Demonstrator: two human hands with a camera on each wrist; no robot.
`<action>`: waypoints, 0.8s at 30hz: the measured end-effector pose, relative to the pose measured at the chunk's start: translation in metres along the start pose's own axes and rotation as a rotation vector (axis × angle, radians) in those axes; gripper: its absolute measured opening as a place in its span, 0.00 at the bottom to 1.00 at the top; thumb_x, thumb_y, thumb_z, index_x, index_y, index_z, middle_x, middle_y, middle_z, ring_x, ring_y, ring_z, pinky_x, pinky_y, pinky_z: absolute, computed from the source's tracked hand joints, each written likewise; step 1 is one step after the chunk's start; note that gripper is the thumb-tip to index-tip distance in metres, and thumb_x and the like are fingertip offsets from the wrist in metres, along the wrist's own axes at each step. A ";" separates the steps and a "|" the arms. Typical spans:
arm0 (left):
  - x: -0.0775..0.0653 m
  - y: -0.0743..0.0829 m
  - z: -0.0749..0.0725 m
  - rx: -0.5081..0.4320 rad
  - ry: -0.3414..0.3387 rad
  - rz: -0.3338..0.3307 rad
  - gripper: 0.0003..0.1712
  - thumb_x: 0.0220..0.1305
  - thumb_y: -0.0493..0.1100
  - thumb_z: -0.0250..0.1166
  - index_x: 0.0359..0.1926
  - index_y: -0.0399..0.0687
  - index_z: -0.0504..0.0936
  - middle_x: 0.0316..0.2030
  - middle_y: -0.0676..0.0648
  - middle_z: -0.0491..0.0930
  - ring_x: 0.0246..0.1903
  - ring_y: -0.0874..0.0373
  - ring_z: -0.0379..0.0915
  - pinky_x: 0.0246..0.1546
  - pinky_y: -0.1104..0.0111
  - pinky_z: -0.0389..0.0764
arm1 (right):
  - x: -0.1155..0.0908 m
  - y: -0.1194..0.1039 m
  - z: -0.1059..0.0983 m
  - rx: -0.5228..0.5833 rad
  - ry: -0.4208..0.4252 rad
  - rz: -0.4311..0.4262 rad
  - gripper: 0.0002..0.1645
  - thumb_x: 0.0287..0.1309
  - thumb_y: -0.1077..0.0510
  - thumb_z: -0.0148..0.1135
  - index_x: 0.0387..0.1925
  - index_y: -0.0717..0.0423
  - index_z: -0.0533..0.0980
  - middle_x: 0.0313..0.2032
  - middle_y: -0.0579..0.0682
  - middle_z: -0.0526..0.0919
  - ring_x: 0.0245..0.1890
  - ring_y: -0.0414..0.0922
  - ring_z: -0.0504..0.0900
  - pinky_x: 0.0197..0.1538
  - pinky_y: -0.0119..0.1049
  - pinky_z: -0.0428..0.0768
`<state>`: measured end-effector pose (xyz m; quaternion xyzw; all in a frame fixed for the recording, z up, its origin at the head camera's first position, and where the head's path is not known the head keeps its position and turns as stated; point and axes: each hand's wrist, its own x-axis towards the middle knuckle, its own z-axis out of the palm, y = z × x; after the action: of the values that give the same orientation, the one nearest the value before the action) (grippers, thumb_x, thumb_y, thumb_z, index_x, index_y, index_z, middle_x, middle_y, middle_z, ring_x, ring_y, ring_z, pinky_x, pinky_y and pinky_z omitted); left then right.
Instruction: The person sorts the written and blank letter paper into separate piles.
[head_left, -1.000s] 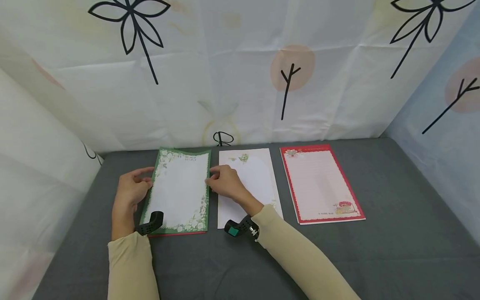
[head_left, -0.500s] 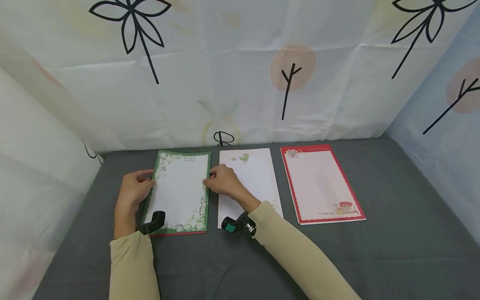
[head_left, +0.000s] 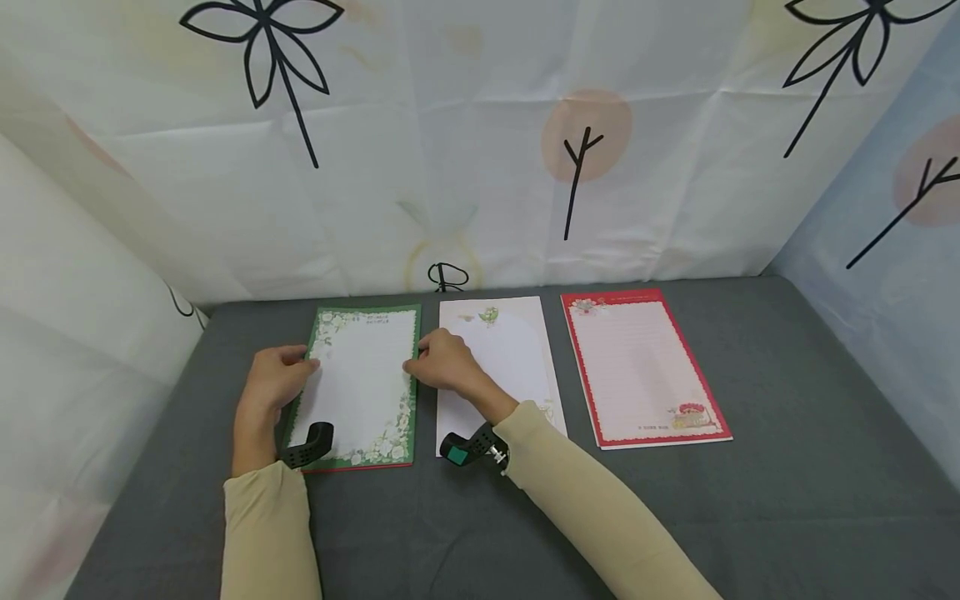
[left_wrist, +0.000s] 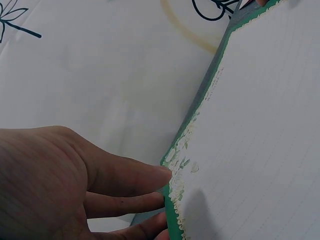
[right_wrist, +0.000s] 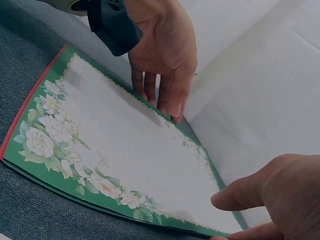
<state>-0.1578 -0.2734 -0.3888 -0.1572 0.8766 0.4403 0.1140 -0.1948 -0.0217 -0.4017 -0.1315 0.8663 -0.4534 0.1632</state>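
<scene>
Green-bordered letter paper with white flowers (head_left: 360, 387) lies at the left of the table, a red edge showing beneath its near side. My left hand (head_left: 276, 383) holds its left edge, thumb on top and fingers at the side. On the opposite edge, my right hand (head_left: 448, 362) pinches the paper, its thumb over the border in the right wrist view. That hand is also above a white sheet with a small green print (head_left: 495, 350), partly covering it. Close up, the left thumb (left_wrist: 145, 177) touches the flowered border.
Red-bordered letter paper (head_left: 645, 367) lies at the right, apart from the others. Dark grey cloth (head_left: 810, 467) covers the table. White patterned fabric (head_left: 465, 167) hangs behind and at the sides. Each wrist wears a black camera band.
The far edge of the green-bordered paper has come down and slightly toward me. My left hand has shifted a little right, my right hand slightly left, so the thumbs are closer together.
</scene>
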 end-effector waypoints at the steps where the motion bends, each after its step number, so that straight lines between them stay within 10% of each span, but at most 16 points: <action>1: 0.000 0.000 0.000 -0.003 -0.004 -0.002 0.35 0.77 0.41 0.51 0.75 0.25 0.54 0.70 0.22 0.55 0.69 0.28 0.54 0.65 0.39 0.63 | 0.000 0.000 0.000 -0.001 -0.001 -0.003 0.26 0.64 0.58 0.65 0.13 0.50 0.65 0.09 0.40 0.59 0.11 0.36 0.54 0.21 0.31 0.55; 11: 0.001 0.000 0.001 -0.016 -0.018 -0.017 0.35 0.77 0.41 0.50 0.75 0.24 0.52 0.71 0.22 0.54 0.70 0.28 0.52 0.66 0.39 0.62 | 0.000 0.001 -0.002 0.012 0.002 -0.012 0.23 0.65 0.58 0.64 0.15 0.53 0.69 0.10 0.41 0.60 0.12 0.37 0.57 0.22 0.31 0.58; 14: 0.002 0.000 0.001 -0.023 -0.005 -0.020 0.35 0.77 0.42 0.51 0.75 0.24 0.53 0.70 0.22 0.54 0.70 0.29 0.53 0.65 0.40 0.62 | -0.001 0.001 -0.004 0.027 0.011 -0.001 0.10 0.65 0.58 0.65 0.31 0.62 0.82 0.14 0.43 0.69 0.16 0.38 0.66 0.25 0.31 0.64; 18: 0.000 0.000 0.001 -0.028 0.021 -0.012 0.35 0.77 0.42 0.52 0.75 0.24 0.54 0.69 0.22 0.55 0.69 0.29 0.56 0.65 0.41 0.64 | -0.003 0.001 -0.008 0.050 0.021 0.005 0.23 0.65 0.57 0.66 0.57 0.66 0.80 0.31 0.48 0.82 0.28 0.40 0.77 0.33 0.33 0.72; 24: -0.003 0.002 0.002 -0.040 0.084 0.045 0.35 0.76 0.41 0.54 0.75 0.27 0.55 0.67 0.23 0.60 0.66 0.31 0.60 0.61 0.43 0.69 | -0.009 0.006 -0.016 0.096 0.039 -0.021 0.26 0.63 0.58 0.67 0.60 0.65 0.78 0.39 0.52 0.83 0.32 0.44 0.79 0.33 0.34 0.74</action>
<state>-0.1560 -0.2704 -0.3872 -0.1581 0.8750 0.4531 0.0638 -0.1933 -0.0028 -0.3963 -0.1237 0.8450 -0.4988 0.1477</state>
